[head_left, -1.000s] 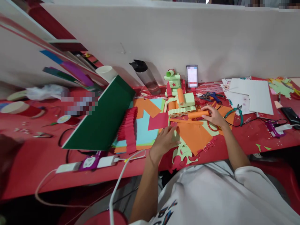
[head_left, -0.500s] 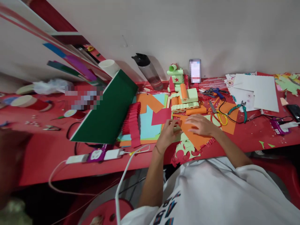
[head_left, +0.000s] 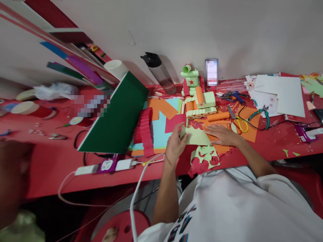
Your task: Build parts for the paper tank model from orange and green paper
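White cloth of a shirt [head_left: 234, 205] fills the near edge, a red stool [head_left: 133, 220] to its left. On the red table [head_left: 58, 179], a purple power strip [head_left: 107, 164] lies near and left, while a cut-out green sheet [head_left: 207, 151] with red scraps [head_left: 199, 165] lies near the middle. Just beyond, the left hand [head_left: 175, 144] grasps the left end of a pale green paper [head_left: 196, 136], thumb over it. The right hand [head_left: 223, 134] is spread palm down over orange paper [head_left: 224, 148], gripping nothing visible; its fingertips reach the green paper's right edge, though I cannot tell whether they press on it. Left of both hands are a pleated red strip [head_left: 143, 126] and a slanted green board [head_left: 116, 117]. Farther, an orange tube [head_left: 218, 116] lies left of scissors [head_left: 238, 123], with teal pliers [head_left: 266, 117] farther right. Behind the tube sits a paper model [head_left: 209, 99]. Farthest, a bottle [head_left: 163, 75] and, right of it, an upright phone [head_left: 212, 72] stand before the wall [head_left: 176, 30].
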A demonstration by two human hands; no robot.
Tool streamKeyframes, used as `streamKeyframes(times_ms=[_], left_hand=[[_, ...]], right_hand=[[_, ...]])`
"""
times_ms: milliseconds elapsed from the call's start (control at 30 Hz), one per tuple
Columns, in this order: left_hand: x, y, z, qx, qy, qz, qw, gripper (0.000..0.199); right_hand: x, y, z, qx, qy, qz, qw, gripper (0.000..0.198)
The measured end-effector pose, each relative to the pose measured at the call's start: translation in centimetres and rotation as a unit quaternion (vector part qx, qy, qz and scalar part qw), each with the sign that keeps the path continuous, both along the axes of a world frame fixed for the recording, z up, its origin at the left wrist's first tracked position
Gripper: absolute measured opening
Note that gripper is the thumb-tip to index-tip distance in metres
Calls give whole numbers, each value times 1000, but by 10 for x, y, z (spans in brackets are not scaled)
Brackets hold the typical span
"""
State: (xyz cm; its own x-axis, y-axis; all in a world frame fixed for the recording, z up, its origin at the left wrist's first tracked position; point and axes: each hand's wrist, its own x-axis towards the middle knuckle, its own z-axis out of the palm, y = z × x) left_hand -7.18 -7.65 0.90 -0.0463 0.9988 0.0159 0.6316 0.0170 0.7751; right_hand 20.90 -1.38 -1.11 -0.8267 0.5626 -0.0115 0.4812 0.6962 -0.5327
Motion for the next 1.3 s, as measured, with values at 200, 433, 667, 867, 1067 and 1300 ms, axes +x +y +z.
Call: streamKeyframes(times_ms=[200, 433, 667, 867, 1067, 1300], left_hand=[[9, -3, 36, 116, 96, 124, 981, 49], [19, -1, 93, 253, 153, 155, 943, 19], [20, -21, 167, 317, 165, 297, 885, 24], [26, -15, 167, 369, -138, 259, 882, 16], [34, 22, 111, 63, -365, 2, 929, 37], [72, 70, 47, 22, -140, -119, 983, 31]], right_hand=[[6, 4, -2, -3, 8, -37, 999, 60], [1, 7, -9, 22, 30, -43, 998, 49], [0, 3, 4, -18, 93, -82, 992, 40], [9, 9, 16, -214, 369, -215, 879, 46], [33, 24, 22, -342, 515, -248, 746, 68], [42, 17, 26, -461, 424, -166, 762, 85]])
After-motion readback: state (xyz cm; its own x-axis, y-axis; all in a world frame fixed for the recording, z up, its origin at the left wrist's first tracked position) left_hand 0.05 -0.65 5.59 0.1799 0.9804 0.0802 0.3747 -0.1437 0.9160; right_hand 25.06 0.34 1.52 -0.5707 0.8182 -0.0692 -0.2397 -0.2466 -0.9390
